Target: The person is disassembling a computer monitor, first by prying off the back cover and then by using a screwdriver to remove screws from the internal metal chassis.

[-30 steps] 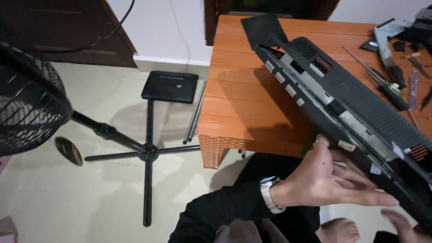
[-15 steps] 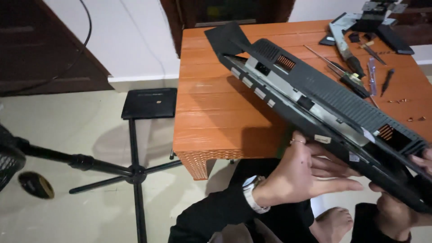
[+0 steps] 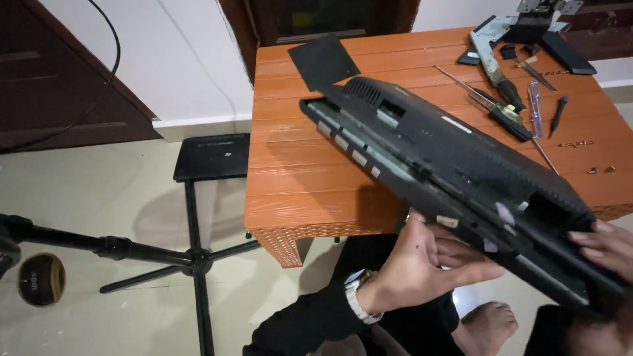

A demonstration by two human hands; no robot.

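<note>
A black flat monitor (image 3: 455,165) lies tilted, back side up, with its far end over the orange table (image 3: 297,178) and its near end off the table's front edge. My left hand (image 3: 422,264), with a wristwatch and a dark sleeve, supports the monitor's lower edge from beneath, thumb at the seam and fingers stretched under it. My right hand (image 3: 603,244) rests its fingers on the back cover at the near right end. The seam between the back cover and the front frame shows a grey strip with pale tabs.
Several screwdrivers (image 3: 508,105), a detached monitor stand (image 3: 521,33), a black square sheet (image 3: 323,62) and small screws (image 3: 600,169) lie on the table. On the floor at the left are a black tripod stand (image 3: 191,257) and a black plate (image 3: 211,155). My bare foot (image 3: 488,326) is below.
The view has swung right and the fan has left the picture. The monitor now lies flatter and farther over the table. My right hand has come up onto the back cover.
</note>
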